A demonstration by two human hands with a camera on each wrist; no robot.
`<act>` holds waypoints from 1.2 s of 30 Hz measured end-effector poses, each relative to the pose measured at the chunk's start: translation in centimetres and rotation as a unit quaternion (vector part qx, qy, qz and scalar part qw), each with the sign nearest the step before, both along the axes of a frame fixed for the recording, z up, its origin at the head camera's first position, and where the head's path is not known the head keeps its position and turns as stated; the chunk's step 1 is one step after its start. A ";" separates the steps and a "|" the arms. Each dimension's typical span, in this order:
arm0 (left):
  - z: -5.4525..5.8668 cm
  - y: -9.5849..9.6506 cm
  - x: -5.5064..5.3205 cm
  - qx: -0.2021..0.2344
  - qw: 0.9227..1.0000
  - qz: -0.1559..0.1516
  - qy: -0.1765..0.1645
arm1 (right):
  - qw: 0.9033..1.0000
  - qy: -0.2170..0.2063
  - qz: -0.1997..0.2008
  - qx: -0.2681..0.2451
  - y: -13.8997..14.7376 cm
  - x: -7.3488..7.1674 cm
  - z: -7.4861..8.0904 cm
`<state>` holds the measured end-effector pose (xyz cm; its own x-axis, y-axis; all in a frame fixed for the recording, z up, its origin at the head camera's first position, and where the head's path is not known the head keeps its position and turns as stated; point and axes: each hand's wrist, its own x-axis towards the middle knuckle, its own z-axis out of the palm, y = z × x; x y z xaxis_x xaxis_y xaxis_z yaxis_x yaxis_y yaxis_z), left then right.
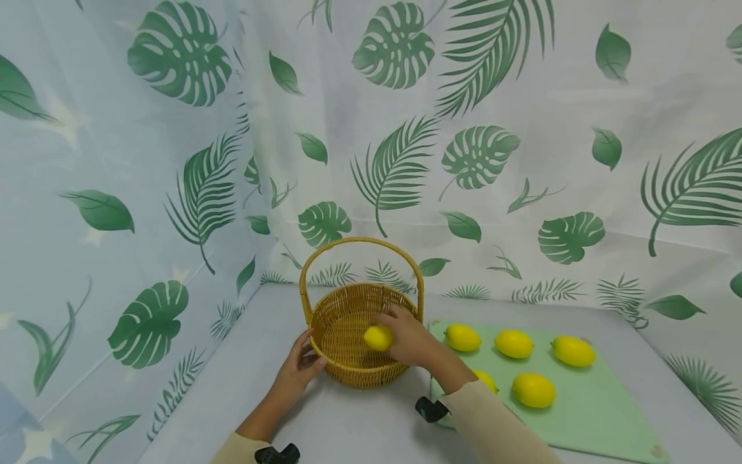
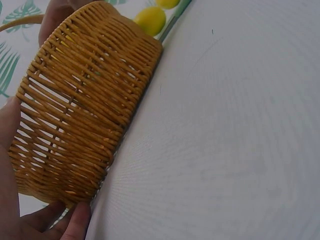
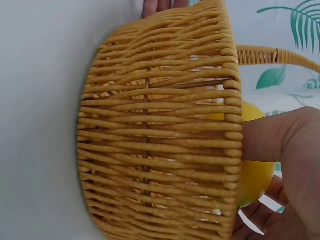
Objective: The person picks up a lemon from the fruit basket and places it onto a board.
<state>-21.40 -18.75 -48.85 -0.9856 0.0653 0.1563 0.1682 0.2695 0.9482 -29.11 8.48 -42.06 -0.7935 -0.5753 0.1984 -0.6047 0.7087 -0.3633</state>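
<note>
A round wicker basket [image 1: 359, 377] with a tall arched handle stands on the table. My right hand [image 1: 408, 338] reaches over its right side and holds a yellow lemon [image 1: 378, 338] within the rim. In the right wrist view the thumb presses on the lemon [image 3: 257, 182] just behind the rim, and part of the fruit is hidden by the weave. My left hand [image 1: 298, 368] grips the basket's left side from outside. The left wrist view shows its thumb at the rim and other fingertips [image 2: 77, 222] against the lower wall.
Right of the basket lies a light green board [image 1: 603, 412]. Several lemons rest on it, among them a front one [image 1: 534, 390] and one [image 1: 485, 380] partly behind my right forearm. A leaf-print curtain [image 1: 400, 161] hangs behind the table and along its left.
</note>
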 end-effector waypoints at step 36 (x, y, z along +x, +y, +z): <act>-0.7 0.0 -0.4 -0.013 1.000 0.021 -0.001 | 0.998 0.006 -0.033 -0.057 4.2 2.3 1.9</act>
